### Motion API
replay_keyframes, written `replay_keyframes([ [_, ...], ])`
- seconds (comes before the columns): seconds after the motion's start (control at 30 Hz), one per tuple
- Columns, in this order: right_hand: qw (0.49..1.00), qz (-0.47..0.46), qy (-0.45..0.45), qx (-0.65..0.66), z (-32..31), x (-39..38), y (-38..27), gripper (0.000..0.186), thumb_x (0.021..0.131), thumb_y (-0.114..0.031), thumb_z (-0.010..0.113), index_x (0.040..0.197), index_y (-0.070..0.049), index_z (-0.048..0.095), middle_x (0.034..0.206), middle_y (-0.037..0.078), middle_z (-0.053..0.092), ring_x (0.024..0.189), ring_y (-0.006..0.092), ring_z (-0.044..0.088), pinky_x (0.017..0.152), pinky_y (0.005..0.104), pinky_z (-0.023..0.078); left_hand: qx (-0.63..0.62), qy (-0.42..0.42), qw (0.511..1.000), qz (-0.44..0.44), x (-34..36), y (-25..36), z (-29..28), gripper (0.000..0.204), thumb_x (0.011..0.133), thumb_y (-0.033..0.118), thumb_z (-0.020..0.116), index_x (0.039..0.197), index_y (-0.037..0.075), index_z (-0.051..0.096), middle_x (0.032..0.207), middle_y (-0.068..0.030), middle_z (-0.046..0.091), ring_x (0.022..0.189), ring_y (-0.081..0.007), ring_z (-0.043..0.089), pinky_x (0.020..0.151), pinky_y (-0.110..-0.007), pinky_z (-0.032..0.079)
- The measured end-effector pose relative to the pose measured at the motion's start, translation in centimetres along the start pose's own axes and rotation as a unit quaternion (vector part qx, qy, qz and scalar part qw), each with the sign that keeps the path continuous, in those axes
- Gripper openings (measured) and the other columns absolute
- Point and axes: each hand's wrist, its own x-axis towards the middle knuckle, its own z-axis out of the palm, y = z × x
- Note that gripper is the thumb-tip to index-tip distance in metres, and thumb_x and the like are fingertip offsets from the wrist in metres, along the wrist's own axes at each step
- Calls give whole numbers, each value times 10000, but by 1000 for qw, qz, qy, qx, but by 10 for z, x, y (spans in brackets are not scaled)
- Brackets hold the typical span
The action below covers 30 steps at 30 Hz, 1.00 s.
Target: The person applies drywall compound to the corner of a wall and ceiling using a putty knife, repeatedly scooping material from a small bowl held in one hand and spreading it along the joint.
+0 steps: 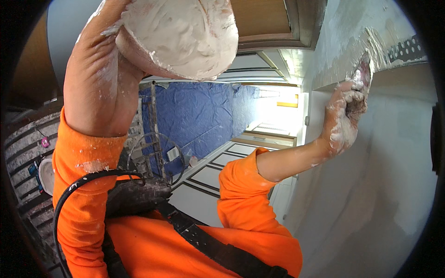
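My left hand (pixel 99 65), raised at the upper left, bears a round bowl (pixel 139 58) against its palm; the fingers are hidden behind it. Thick off-white plaster (pixel 181 37) fills the bowl and smears my wrist. Over at the upper right, my right hand (pixel 345 111) is closed around a plaster-coated putty knife (pixel 364 69). The knife's tip touches wet, ridged plaster (pixel 374 44) along a wall edge. From that plaster a perforated metal corner bead (pixel 408 50) runs on to the right. White plaster coats my right fingers and wrist.
Below me a blue sheet (pixel 199 111) covers the floor, beside a plaster-spattered metal frame (pixel 155 125). Slatted planks (pixel 28 157) lie at left. A black cable (pixel 69 190) loops over my left sleeve. A wooden frame (pixel 278 44) is overhead; a grey plastered wall (pixel 371 185) stands right.
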Motion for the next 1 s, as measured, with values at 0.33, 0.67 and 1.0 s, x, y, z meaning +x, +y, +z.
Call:
replay_keyframes([
  [0.33, 997, -18, -65, -39, -47, 2, 2, 404, 847, -116, 425, 1192, 90, 473, 1065, 187, 531, 1012, 251, 492, 828, 371, 433, -17, 2, 1000, 6, 0, 1, 5, 394, 876, 228, 550, 1207, 26, 483, 1300, -133, 454, 1235, -236, 403, 869, -369, 466],
  [0.67, 999, -31, -24, -30, -16, 4, -3, 286, 838, -55, 477, 1092, 71, 518, 1009, 170, 527, 901, 229, 515, 785, 360, 450, -59, -20, 998, 8, -2, -4, 19, 392, 874, 224, 551, 1205, 26, 483, 1307, -135, 449, 1245, -236, 394, 872, -368, 464],
  [1.0, 995, -92, 26, -33, -47, 20, -10, 340, 804, 22, 442, 1132, 81, 508, 980, 179, 523, 910, 256, 519, 762, 356, 466, -331, -114, 936, 17, -22, -174, 142, 390, 873, 221, 552, 1203, 27, 483, 1314, -137, 443, 1255, -237, 385, 876, -367, 462],
])
